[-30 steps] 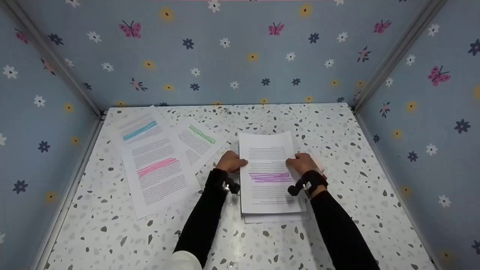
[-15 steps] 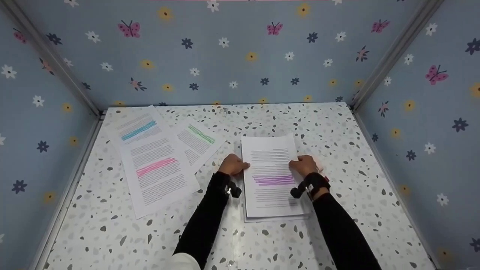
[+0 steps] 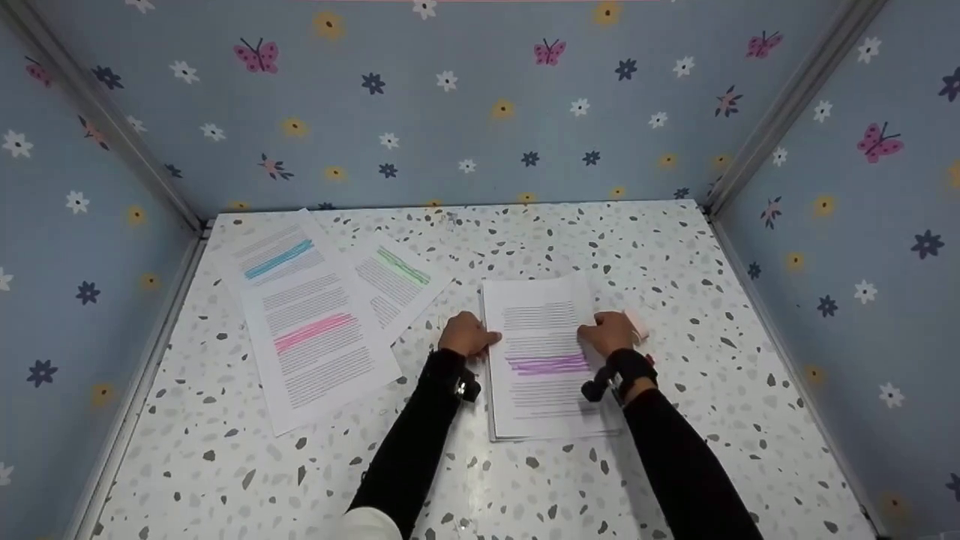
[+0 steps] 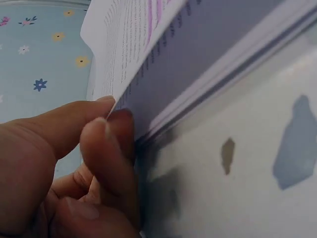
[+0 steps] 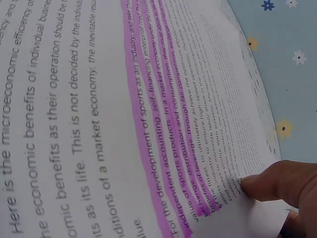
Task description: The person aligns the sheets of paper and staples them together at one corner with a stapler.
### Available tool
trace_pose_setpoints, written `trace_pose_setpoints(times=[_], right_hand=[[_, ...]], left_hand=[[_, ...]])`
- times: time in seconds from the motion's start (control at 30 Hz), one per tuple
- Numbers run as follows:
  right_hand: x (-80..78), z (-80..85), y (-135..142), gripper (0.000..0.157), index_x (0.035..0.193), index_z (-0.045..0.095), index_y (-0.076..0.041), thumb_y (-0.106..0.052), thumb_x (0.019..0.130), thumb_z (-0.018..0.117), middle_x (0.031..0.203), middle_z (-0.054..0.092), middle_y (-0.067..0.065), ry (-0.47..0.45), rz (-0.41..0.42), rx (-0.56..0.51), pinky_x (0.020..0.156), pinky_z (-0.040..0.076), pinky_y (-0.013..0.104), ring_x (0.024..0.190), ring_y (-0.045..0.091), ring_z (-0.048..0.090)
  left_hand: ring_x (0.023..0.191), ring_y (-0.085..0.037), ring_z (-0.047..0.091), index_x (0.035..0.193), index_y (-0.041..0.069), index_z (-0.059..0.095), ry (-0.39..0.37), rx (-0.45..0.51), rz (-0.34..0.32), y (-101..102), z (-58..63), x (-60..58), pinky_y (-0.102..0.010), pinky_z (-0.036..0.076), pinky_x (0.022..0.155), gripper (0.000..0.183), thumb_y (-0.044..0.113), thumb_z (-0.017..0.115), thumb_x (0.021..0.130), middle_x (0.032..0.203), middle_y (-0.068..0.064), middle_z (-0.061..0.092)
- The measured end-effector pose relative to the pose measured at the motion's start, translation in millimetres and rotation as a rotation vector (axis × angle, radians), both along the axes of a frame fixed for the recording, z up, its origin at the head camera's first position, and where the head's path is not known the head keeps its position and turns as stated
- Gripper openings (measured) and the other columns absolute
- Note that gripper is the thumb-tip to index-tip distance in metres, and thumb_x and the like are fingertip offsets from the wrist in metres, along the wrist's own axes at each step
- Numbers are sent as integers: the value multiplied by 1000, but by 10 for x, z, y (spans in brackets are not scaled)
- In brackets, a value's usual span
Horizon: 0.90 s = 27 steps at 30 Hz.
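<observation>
A printed sheet of paper (image 3: 541,405) with purple highlighter lines lies over a stack of paper on the speckled table. My left hand (image 3: 463,334) pinches its left edge, thumb on top and fingers beneath; in the left wrist view the sheet (image 4: 129,54) is raised above the stack's edge (image 4: 237,74). At the opposite edge my right hand (image 3: 607,334) pinches the same sheet, its thumb (image 5: 267,184) pressing on the printed side. The fingers under that side are mostly hidden.
On the left, a sheet with pink highlighting (image 3: 322,382) overlaps a sheet with green highlighting (image 3: 394,277); blue highlighting (image 3: 279,259) shows at the back. A small pale pink item (image 3: 636,325) sits beside my right hand. Flower-patterned panels (image 3: 480,97) enclose the table (image 3: 750,450).
Both hands have brought the purple-marked sheet slightly toward me and right, then down, so its near edge now lies almost level with the stack beneath. The sheets on the left have not moved.
</observation>
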State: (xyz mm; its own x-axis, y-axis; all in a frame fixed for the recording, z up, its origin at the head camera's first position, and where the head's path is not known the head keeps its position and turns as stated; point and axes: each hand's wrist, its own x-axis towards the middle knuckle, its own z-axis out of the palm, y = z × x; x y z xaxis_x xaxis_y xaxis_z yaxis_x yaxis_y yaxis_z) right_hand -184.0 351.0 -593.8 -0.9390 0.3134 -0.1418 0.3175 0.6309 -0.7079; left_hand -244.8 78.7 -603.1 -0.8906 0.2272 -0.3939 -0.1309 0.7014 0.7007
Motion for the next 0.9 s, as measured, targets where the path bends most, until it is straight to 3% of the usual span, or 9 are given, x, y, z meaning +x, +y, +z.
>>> trace_pose_setpoints(times=[0.3, 0.63, 0.9], right_hand=[[-16, -70, -11, 48, 61, 25, -16, -5, 78, 69, 60, 19, -5, 42, 13, 49, 54, 18, 29, 54, 13, 18], [-21, -107, -8, 43, 66, 30, -15, -8, 77, 71, 62, 25, -3, 19, -3, 82, 58, 19, 32, 58, 15, 23], [-4, -94, -35, 28, 71, 45, -9, -10, 80, 71, 73, 50, 6, -6, -7, 99, 62, 32, 34, 66, 21, 39]], left_hand=[[45, -15, 51, 56, 13, 58, 84, -41, 13, -3, -52, 25, -29, 39, 45, 41, 28, 82, 85, 48, 1, 54], [42, -15, 49, 56, 12, 57, 108, -55, 20, 11, -68, 42, -29, 37, 42, 41, 29, 83, 84, 47, 1, 53], [44, -16, 51, 62, 7, 65, 101, -98, 24, 13, -44, 53, -30, 38, 43, 38, 32, 83, 83, 51, -2, 57]])
